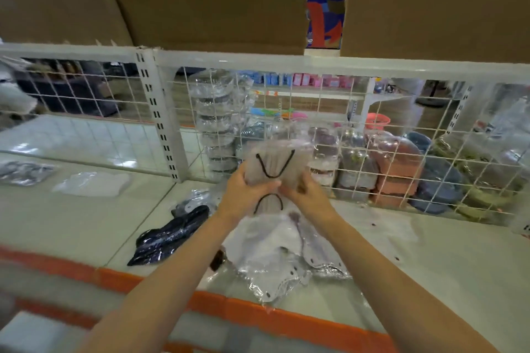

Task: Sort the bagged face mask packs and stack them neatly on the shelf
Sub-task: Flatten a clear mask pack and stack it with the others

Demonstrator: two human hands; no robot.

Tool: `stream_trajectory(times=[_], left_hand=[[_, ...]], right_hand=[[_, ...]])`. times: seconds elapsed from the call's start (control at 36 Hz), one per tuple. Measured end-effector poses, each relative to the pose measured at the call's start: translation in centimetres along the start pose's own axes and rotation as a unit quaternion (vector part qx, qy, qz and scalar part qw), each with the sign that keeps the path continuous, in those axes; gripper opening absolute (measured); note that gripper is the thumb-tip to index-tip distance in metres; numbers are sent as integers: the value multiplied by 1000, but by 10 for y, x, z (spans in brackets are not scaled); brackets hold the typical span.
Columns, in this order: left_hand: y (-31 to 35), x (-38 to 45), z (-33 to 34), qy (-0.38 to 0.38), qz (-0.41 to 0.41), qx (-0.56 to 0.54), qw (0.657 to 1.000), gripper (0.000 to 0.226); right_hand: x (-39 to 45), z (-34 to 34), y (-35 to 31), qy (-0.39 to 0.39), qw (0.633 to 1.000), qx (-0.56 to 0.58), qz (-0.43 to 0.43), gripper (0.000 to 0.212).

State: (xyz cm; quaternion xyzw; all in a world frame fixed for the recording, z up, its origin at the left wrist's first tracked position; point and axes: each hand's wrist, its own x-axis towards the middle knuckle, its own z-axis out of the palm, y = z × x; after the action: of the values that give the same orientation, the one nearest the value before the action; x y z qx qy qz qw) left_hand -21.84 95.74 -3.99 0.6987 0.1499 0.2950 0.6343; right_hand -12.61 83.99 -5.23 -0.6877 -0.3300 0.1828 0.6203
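Both forearms reach in from the near edge over the shelf. Under them lies a loose heap of white bagged packs; I cannot count it. To its left one dark pack; far left, two more, one white, one grey. My left hand and right hand both grip one beige pack, fingers curled round its lower sides, held above the heap. It should be light, soft and slippery in its film, so I would hold the edges.
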Motion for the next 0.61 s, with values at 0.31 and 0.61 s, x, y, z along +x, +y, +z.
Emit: stream_trajectory(times=[0.31, 0.61], left_hand=[[0, -21, -68, 230, -101, -321, 913, 24], [-7, -50, -210, 329, -56, -327, 884, 21]], right_hand=[[13, 55, 24, -45, 983, 81, 161, 55], [31, 179, -13, -95, 973, 144, 151, 18]])
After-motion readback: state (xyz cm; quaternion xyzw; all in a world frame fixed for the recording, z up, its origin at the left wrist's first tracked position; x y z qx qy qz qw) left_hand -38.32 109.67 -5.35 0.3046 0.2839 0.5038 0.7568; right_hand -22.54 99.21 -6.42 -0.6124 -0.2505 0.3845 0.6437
